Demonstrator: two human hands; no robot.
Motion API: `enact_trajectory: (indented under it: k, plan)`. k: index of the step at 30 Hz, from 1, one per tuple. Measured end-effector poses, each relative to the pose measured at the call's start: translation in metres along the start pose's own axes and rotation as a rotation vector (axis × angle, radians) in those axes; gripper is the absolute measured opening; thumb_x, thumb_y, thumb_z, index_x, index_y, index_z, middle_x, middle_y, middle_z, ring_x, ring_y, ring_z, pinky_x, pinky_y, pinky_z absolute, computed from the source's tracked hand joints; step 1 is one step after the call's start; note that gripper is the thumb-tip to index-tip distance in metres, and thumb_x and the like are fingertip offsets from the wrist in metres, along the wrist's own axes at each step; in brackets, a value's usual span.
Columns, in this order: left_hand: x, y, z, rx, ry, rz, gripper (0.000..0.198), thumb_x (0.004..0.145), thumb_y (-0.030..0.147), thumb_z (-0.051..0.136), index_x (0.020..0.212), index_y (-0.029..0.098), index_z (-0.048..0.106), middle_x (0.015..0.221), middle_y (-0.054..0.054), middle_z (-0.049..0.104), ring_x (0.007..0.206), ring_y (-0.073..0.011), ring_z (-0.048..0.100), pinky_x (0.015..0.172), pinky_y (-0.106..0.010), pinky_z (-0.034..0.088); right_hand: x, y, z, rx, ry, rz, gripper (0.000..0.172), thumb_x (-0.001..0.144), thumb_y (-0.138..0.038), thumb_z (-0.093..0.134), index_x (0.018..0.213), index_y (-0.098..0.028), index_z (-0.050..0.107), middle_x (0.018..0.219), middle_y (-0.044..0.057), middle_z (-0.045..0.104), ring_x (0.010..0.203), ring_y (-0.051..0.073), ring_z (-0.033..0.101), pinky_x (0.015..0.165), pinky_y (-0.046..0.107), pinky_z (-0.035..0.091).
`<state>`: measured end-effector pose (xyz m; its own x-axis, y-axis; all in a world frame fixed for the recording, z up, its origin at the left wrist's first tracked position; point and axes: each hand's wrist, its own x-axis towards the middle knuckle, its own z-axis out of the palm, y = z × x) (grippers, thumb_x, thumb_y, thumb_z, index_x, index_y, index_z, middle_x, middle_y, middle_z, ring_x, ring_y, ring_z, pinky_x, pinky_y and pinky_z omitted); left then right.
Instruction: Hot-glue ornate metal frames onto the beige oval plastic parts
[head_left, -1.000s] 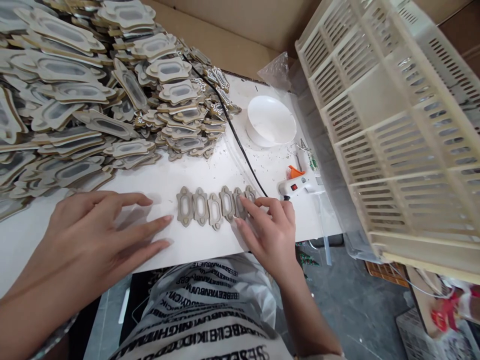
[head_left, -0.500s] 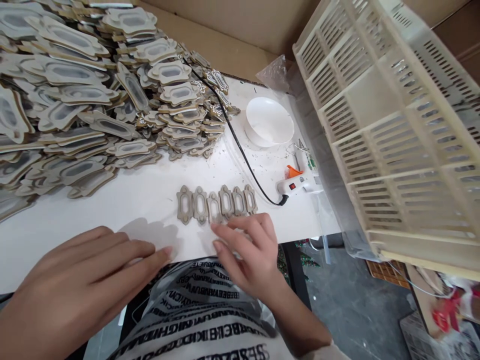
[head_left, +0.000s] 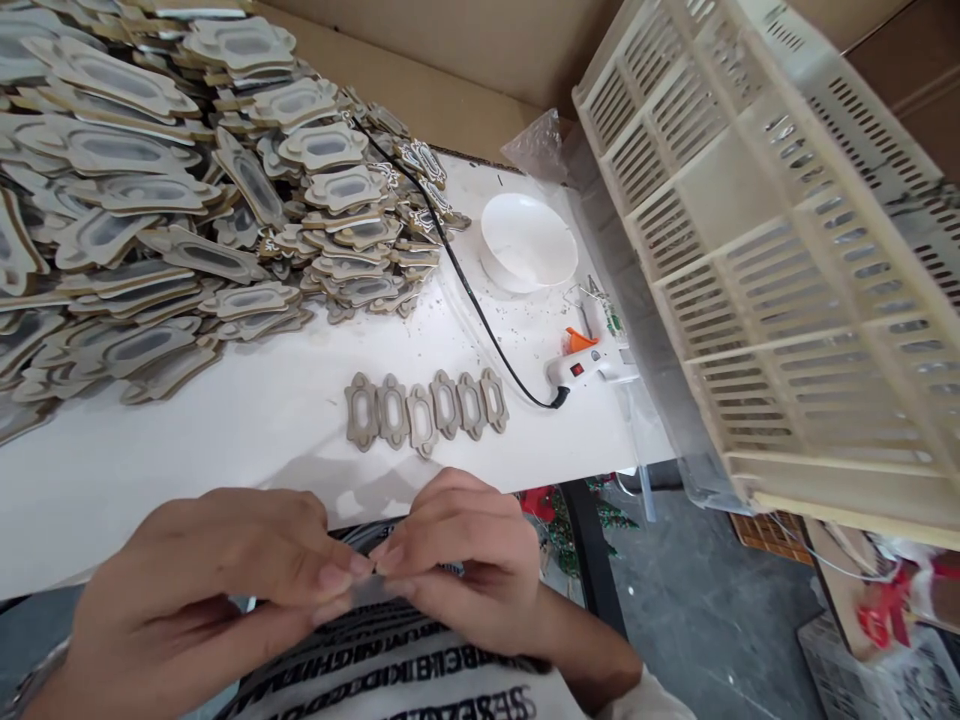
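Note:
Over my lap, in front of the table edge, both hands meet with fingertips pinched close together. My left hand point(head_left: 225, 575) is closed, thumb against the fingers. My right hand point(head_left: 469, 555) is closed in a similar pinch, its fingertips nearly touching the left ones. Something small and greyish may be between them, but it is too blurred to name. Just beyond the hands, a row of several small grey-brown ornate frame-shaped pieces point(head_left: 421, 420) lies on the white table point(head_left: 285, 440). The third piece from the left sits slightly nearer to me than its neighbours.
Large stacks of similar frame pieces point(head_left: 247, 190) fill the table's back left. A white bowl point(head_left: 529, 243) stands at the back, with a white glue gun point(head_left: 585, 370) and its black cord point(head_left: 480, 300) nearer. At right rises a cream plastic crate point(head_left: 757, 250).
My right hand has left the row of pieces and drawn back toward my body. The left hand has come in to meet it, and both have closed into pinches.

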<state>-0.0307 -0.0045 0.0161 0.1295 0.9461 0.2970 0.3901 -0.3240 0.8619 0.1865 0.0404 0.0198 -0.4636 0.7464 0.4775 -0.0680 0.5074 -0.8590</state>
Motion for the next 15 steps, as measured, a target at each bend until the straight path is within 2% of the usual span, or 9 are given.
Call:
enact_trajectory:
  k: [2,4,6,8,10,15]
  plan:
    - [0.004,0.003,0.002,0.022,-0.097,0.090,0.038,0.085,0.018,0.063,0.107,0.047,0.071,0.081,0.005,0.079,0.060,-0.0177,0.071,0.059,-0.031,0.064,0.000,0.001,-0.007,-0.047,0.036,-0.025,0.015,0.103,-0.029,0.055,0.095,-0.025,0.067,0.079,-0.002,0.079,0.069,0.012,0.073,0.068,0.028,0.060]
    - [0.005,0.005,0.002,0.126,-0.086,0.118,0.031,0.087,0.021,0.063,0.107,0.044,0.071,0.088,0.005,0.080,0.070,-0.0187,0.075,0.072,-0.033,0.066,-0.001,0.003,-0.021,-0.182,0.106,-0.047,0.012,0.101,-0.024,0.057,0.097,-0.024,0.068,0.082,0.000,0.077,0.072,0.015,0.071,0.068,0.032,0.059]
    - [0.004,0.004,0.000,0.194,-0.065,0.090,0.027,0.089,0.024,0.061,0.105,0.043,0.071,0.088,0.006,0.079,0.071,-0.0178,0.075,0.077,-0.033,0.065,-0.001,0.008,-0.039,-0.417,0.204,-0.064,0.016,0.095,-0.013,0.061,0.100,-0.024,0.070,0.085,0.002,0.074,0.076,0.018,0.067,0.068,0.035,0.056]
    - [0.003,0.001,-0.003,0.232,-0.045,0.076,0.028,0.088,0.023,0.060,0.105,0.042,0.072,0.086,0.007,0.079,0.072,-0.0167,0.074,0.075,-0.031,0.064,-0.001,0.015,-0.058,-0.663,0.236,-0.079,0.024,0.090,-0.006,0.064,0.103,-0.026,0.071,0.087,0.003,0.073,0.077,0.019,0.064,0.069,0.036,0.054]
    - [0.003,-0.001,-0.005,0.261,-0.015,0.078,0.026,0.088,0.022,0.060,0.102,0.040,0.073,0.085,0.007,0.078,0.073,-0.0160,0.073,0.070,-0.029,0.061,0.000,0.022,-0.072,-0.867,0.194,-0.103,0.025,0.090,-0.006,0.066,0.102,-0.026,0.071,0.087,0.002,0.073,0.078,0.019,0.063,0.069,0.035,0.053]
    - [0.009,0.000,-0.004,0.238,-0.031,0.055,0.020,0.096,0.023,0.055,0.098,0.034,0.072,0.080,0.006,0.075,0.070,-0.0122,0.068,0.059,-0.024,0.053,0.005,0.036,-0.084,-1.143,0.138,-0.217,0.018,0.090,-0.006,0.067,0.096,-0.023,0.070,0.086,0.005,0.073,0.080,0.020,0.058,0.071,0.033,0.052]
